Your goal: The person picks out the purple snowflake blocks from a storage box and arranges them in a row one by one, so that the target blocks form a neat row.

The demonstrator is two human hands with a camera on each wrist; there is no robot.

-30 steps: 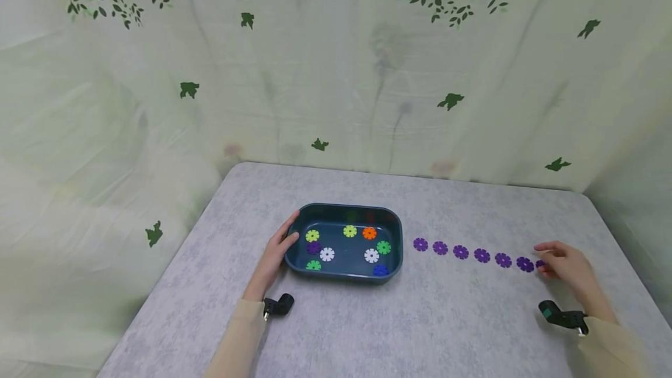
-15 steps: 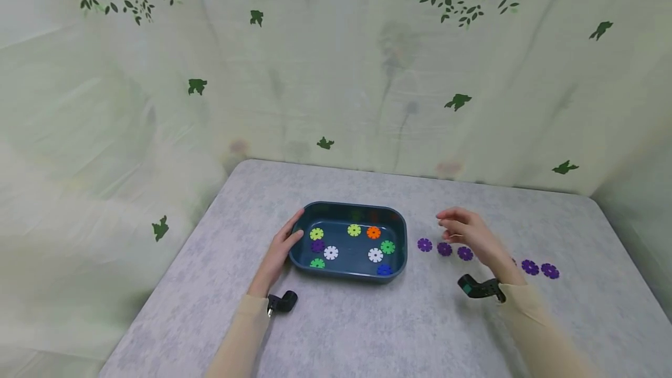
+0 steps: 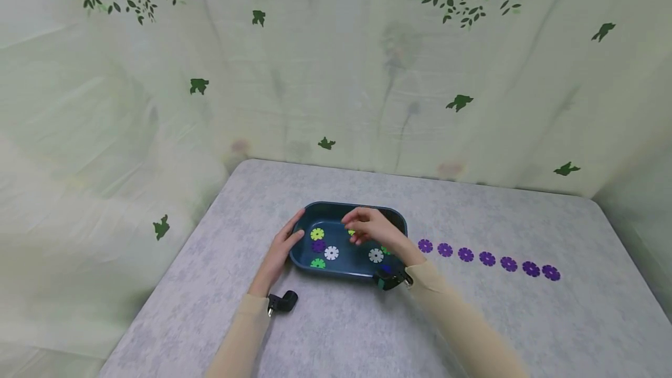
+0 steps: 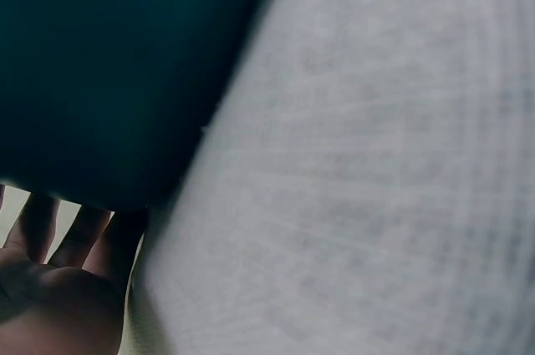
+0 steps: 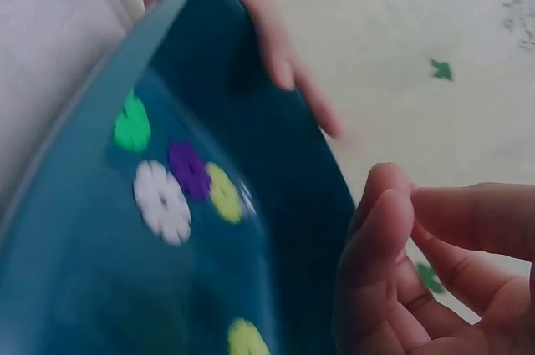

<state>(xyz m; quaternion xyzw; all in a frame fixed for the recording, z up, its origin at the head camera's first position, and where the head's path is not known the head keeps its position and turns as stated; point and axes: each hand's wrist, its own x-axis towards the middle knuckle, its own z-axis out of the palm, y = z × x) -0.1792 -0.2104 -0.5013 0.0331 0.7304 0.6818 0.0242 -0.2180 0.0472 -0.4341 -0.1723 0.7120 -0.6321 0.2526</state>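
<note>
A dark teal tray [image 3: 336, 273] rests on the table with several colored, notched plastic discs scattered inside. My left hand [image 3: 276, 254] grips its left end, thumb over the rim and fingers along the outer wall. Over the tray's right half hovers my right hand [image 3: 375, 229], fingers loosely bent, with no disc visible between them. Below it are a white disc [image 3: 375, 255] and a partly covered yellow disc [image 5: 248, 338]. At the left inside lie a purple disc [image 5: 190, 170], another white disc [image 5: 162, 202], a green disc [image 5: 132, 122] and a yellow disc [image 3: 317, 234].
A row of several purple discs [image 3: 487, 259] runs rightward from the tray over the grey table [image 3: 346, 331]. Behind the table hangs a pale curtain [image 3: 336, 86] printed with leaves. Each wrist carries a small black camera [image 3: 283, 301].
My right hand has left the far end of the purple row, where a disc lies, and travelled left over the tray. The left hand stays on the tray. The head view has shifted slightly.
</note>
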